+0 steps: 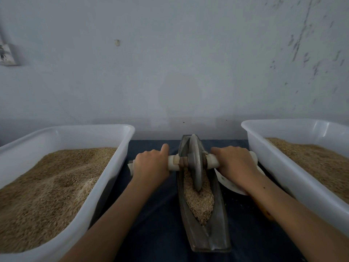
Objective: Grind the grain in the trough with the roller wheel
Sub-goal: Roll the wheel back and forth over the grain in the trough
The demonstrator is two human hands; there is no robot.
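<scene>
Both hands, left (151, 165) and right (235, 165), palms down, clamped around the roller wheel (196, 163) axle ends.

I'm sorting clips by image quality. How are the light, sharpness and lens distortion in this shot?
Head view: dim, flat, bluish light with no glare; a faint shadow on the wall above the roller wheel; wide-angle bending bows the left tub and right tub outward; grain in the trough reads fairly sharp, the edges softer.

No text, label, brand, number or sign can be read on anything in view.
</scene>
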